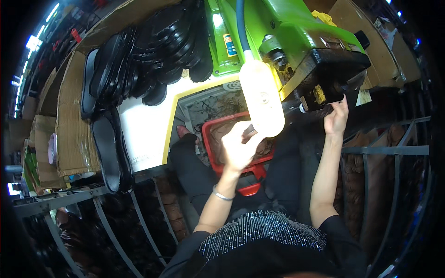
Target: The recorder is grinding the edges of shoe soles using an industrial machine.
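Note:
My left hand (240,147) is closed on the near-left end of a black shoe sole, just below a glowing lamp head (262,99). The lamp hides much of the sole (315,115). At the other end, my right hand (336,119) grips the sole's edge with fingers pointing up. The sole lies under the dark working head (340,65) of a green machine (296,32); where it touches the machine cannot be made out. A steel bangle circles my left wrist.
Stacked black soles (171,41) cover the left of the white table (143,134); one sole (111,153) overhangs its edge. A red basket (208,143) with dark scraps sits below, between my legs. Metal racks (384,150) flank me. Cardboard boxes (76,111) stand either side.

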Motion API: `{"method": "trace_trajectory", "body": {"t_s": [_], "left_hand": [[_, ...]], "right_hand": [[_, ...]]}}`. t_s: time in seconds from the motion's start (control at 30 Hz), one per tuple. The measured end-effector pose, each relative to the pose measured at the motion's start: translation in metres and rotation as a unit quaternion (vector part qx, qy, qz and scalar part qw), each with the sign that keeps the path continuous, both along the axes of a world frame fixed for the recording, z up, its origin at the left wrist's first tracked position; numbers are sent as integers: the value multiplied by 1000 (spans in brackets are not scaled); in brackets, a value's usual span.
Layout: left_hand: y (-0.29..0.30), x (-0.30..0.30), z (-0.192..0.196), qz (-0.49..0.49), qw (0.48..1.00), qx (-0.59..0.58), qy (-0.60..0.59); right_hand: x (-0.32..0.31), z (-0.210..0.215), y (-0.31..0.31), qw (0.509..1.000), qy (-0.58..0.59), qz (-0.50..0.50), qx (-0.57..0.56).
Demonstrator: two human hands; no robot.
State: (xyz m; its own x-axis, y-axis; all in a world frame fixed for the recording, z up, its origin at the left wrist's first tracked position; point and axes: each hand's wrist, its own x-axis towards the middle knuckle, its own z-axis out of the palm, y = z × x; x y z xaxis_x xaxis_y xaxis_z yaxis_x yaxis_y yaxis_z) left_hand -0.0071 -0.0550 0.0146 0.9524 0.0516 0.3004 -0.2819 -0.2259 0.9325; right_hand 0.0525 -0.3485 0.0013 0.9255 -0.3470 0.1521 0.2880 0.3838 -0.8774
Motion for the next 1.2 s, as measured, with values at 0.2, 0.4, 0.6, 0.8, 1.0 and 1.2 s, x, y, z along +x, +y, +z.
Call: {"method": "trace_trajectory", "body": {"t_s": [0.2,0.4,0.6,0.8,1.0,1.2], "left_hand": [[-3,11,2,17,997,4,-69],[41,20,-13,-9,973,-229,22],[82,21,-32,8,923,-362,131],[92,-23,-96,14,879,-440,182],[81,-49,-145,-189,915,-131,332],[-18,2,-35,-144,961,-201,126]], "right_hand": [[5,12,8,999,12,-14,28],[-14,-2,62,992,32,32,120],[-34,-7,112,992,31,48,113],[-48,6,137,995,23,22,-93],[-48,15,141,950,-25,20,-311],[-52,11,134,962,47,28,-268]]}}
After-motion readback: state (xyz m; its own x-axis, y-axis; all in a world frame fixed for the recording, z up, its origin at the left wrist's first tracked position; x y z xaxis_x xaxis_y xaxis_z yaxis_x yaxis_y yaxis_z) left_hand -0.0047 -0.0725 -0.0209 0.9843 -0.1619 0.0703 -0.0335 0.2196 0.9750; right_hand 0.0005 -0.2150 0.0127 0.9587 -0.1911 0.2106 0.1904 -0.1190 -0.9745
